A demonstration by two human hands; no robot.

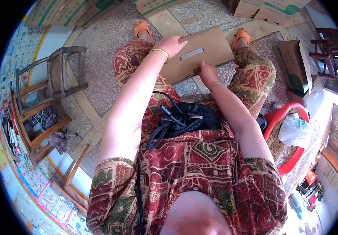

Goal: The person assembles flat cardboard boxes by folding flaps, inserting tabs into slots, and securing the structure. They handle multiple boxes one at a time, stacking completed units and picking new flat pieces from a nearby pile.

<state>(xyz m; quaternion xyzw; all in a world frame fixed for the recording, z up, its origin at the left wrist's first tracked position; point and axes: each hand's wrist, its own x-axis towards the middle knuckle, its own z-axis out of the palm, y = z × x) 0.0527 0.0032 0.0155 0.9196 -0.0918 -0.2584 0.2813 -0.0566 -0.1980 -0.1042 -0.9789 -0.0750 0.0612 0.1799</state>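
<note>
A brown cardboard box (pixel 210 45) lies tilted between my knees, with a pale narrow strip (pixel 191 54) across its upper face. Whether the strip is a label or a cut-out I cannot tell. My left hand (pixel 171 46), a gold bangle at its wrist, is closed on the box's far left edge, its fingertips partly hidden. On the near edge, my right hand (pixel 209 73) grips with the thumb on top and the other fingers curled in at the edge. The underside of the box is out of sight.
Flattened or folded cardboard boxes (pixel 270 9) with green print stand along the far side, and an open carton (pixel 293 64) sits at the right. Wooden chairs (pixel 59 74) are on my left. A red-rimmed seat (pixel 272 117) bearing a plastic bag (pixel 295 131) is near my right arm.
</note>
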